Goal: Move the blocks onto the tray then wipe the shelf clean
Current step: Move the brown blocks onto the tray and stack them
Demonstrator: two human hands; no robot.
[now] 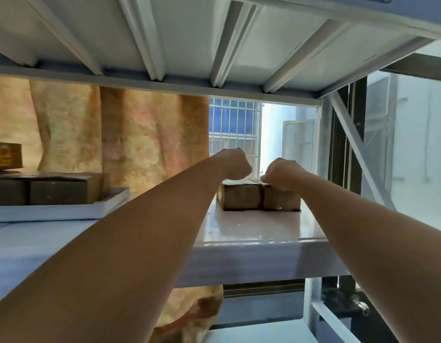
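Two brown blocks stand side by side at the back right of the white shelf: the left block and the right block. My left hand is curled above the back of the left block. My right hand is curled on top of the right block. Whether either hand grips its block is hidden by the knuckles. On the left, a white tray holds two dark blocks, with a third block higher up.
The underside of the upper shelf hangs low over my arms. A diagonal brace and upright post bound the shelf on the right. A patterned curtain and a barred window lie behind.
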